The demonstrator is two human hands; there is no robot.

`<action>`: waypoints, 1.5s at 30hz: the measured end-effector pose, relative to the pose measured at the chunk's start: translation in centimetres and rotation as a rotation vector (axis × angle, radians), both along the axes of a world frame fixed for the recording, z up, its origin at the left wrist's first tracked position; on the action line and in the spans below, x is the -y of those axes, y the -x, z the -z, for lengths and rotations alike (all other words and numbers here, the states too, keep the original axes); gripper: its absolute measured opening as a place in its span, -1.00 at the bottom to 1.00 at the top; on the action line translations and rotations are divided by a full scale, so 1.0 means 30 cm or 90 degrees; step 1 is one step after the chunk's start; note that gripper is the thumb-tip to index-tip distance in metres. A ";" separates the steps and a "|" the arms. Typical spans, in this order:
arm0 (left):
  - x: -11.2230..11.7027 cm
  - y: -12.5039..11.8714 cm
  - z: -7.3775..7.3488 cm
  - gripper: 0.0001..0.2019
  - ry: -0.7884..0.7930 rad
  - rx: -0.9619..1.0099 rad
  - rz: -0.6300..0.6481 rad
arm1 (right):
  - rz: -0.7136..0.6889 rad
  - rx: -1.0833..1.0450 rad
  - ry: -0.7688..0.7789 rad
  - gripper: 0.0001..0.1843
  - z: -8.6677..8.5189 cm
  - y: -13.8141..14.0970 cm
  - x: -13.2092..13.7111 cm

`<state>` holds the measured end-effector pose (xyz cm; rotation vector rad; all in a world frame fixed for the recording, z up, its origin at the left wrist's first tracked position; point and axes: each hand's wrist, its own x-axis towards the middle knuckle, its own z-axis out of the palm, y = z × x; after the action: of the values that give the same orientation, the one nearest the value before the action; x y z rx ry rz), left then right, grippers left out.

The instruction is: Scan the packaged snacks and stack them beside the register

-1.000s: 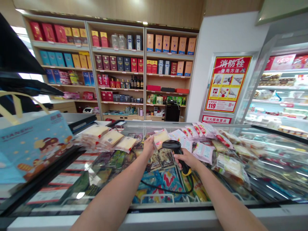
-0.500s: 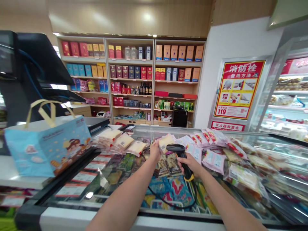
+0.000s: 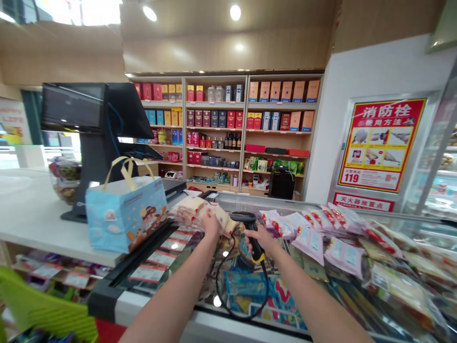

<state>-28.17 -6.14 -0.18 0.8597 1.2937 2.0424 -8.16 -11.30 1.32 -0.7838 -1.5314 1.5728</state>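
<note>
My left hand (image 3: 210, 223) is closed on a wrapped bread pack (image 3: 224, 220), a pale slab in clear film. It is at the right end of a pile of similar bread packs (image 3: 189, 207) on the freezer's glass top. My right hand (image 3: 260, 239) grips a black and yellow barcode scanner (image 3: 257, 247) by its handle. The scanner's head points left, close beside the pack. Its black cable (image 3: 218, 281) loops down over the glass. To the right of the scanner lie several pink-and-white packs (image 3: 310, 242).
A blue paper bag (image 3: 121, 219) with yellow handles stands on the white counter (image 3: 32, 205) at left, beside a till monitor (image 3: 74, 107). Wrapped sandwiches (image 3: 400, 288) lie on the right of the glass. A green chair (image 3: 46, 309) is at lower left. Shelves of boxed bottles line the back.
The view has turned left and tipped up a little. My left hand has brought the bread pack leftward to the pile. My right hand keeps the scanner beside it.
</note>
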 end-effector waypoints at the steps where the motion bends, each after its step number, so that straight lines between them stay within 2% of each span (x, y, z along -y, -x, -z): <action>1: 0.020 0.012 -0.004 -0.54 0.009 -0.058 -0.059 | -0.003 0.001 -0.001 -0.55 0.007 0.014 -0.002; 3: 0.062 0.020 -0.016 -0.44 0.012 -0.202 -0.160 | -0.003 0.002 0.001 -0.54 0.021 0.031 -0.004; 5: 0.096 0.011 -0.031 -0.43 -0.004 -0.372 -0.187 | -0.002 0.000 0.011 -0.54 0.031 0.035 -0.005; 6: 0.109 0.002 -0.036 -0.46 -0.006 -0.463 -0.175 | -0.001 -0.004 0.018 -0.55 0.035 0.033 -0.005; 8: 0.119 -0.019 -0.035 -0.59 0.010 -0.633 -0.094 | 0.009 -0.015 0.033 -0.55 0.042 0.024 -0.005; 11: 0.102 -0.053 0.002 -0.74 0.062 -0.758 0.024 | 0.037 -0.035 0.044 -0.53 0.048 0.002 -0.005; 14: 0.063 -0.086 0.053 -0.60 0.081 -0.792 0.028 | 0.062 -0.045 0.042 -0.54 0.049 -0.029 -0.010; 19: 0.010 -0.151 0.086 -0.67 0.186 -0.876 -0.005 | 0.099 -0.040 0.039 -0.53 0.039 -0.111 -0.019; 23: -0.014 -0.167 0.074 -0.64 0.233 -0.871 -0.021 | 0.116 -0.035 0.040 -0.54 0.034 -0.210 -0.018; 27: -0.039 -0.136 0.051 -0.65 0.254 -0.835 -0.045 | 0.151 -0.040 0.027 -0.57 0.038 -0.320 -0.021; 33: -0.060 -0.100 0.032 -0.59 0.367 -0.946 -0.067 | 0.194 -0.034 0.027 -0.61 0.035 -0.435 -0.014; 37: -0.037 -0.102 0.028 -0.53 0.352 -1.002 -0.088 | 0.222 -0.069 0.028 -0.55 0.023 -0.478 -0.010; 40: -0.006 -0.140 0.008 -0.54 0.281 -1.040 -0.122 | 0.242 -0.091 0.018 -0.53 0.016 -0.510 -0.022; 42: 0.006 -0.197 -0.013 -0.61 0.220 -1.050 -0.085 | 0.256 -0.098 0.005 -0.54 0.012 -0.531 -0.032; 45: -0.004 -0.334 -0.039 -0.70 0.215 -0.966 0.083 | 0.275 -0.095 -0.012 -0.55 0.006 -0.551 -0.044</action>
<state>-18.14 -6.01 0.99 2.3635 2.0421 0.7485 8.37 -9.97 1.13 -0.8954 -1.1730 1.2624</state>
